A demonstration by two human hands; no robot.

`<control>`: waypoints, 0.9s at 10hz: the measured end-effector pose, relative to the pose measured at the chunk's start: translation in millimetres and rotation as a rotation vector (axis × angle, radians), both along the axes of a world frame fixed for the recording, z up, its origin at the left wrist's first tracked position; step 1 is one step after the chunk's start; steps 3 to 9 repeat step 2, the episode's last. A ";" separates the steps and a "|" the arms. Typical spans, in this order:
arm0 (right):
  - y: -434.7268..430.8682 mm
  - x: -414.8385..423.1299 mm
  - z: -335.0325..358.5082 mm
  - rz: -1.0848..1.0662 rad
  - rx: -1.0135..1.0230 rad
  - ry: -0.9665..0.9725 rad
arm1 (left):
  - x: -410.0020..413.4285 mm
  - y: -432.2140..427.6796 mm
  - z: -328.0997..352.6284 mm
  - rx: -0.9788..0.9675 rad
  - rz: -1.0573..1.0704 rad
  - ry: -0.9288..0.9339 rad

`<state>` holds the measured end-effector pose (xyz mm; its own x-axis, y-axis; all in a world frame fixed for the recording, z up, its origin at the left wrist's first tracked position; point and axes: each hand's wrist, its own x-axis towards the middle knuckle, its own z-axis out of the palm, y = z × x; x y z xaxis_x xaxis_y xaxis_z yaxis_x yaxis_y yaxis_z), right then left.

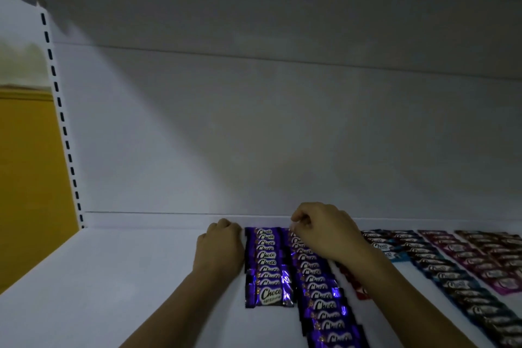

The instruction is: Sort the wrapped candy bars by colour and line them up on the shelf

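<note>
Left hand (220,246) clenched, knuckles against left side of first purple row (265,265); I see nothing inside fist. Right hand (322,232) curled over far end of second purple row (319,291); whether it pinches bar, I cannot tell. Right of right hand: red row (357,288) partly under forearm, then blue rows (452,280), pink row (474,265), brown row (494,244), all flat on shelf (127,277). My judgement: colours already sorted, lines mostly made; what remains is squaring purple rows.
</note>
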<state>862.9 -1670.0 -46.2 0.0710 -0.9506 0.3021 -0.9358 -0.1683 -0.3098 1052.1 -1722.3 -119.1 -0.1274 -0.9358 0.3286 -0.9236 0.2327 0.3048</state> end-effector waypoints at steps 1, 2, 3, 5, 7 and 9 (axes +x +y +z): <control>16.7 -6.3 14.1 0.020 0.007 -0.106 | 1.1 2.0 0.9 0.034 0.036 0.138; 50.7 -27.5 25.0 0.046 -0.003 -0.194 | -0.7 10.0 1.9 0.039 0.050 0.180; 50.7 -27.5 25.0 0.046 -0.003 -0.194 | -0.7 10.0 1.9 0.039 0.050 0.180; 50.7 -27.5 25.0 0.046 -0.003 -0.194 | -0.7 10.0 1.9 0.039 0.050 0.180; 50.7 -27.5 25.0 0.046 -0.003 -0.194 | -0.7 10.0 1.9 0.039 0.050 0.180; 50.7 -27.5 25.0 0.046 -0.003 -0.194 | -0.7 10.0 1.9 0.039 0.050 0.180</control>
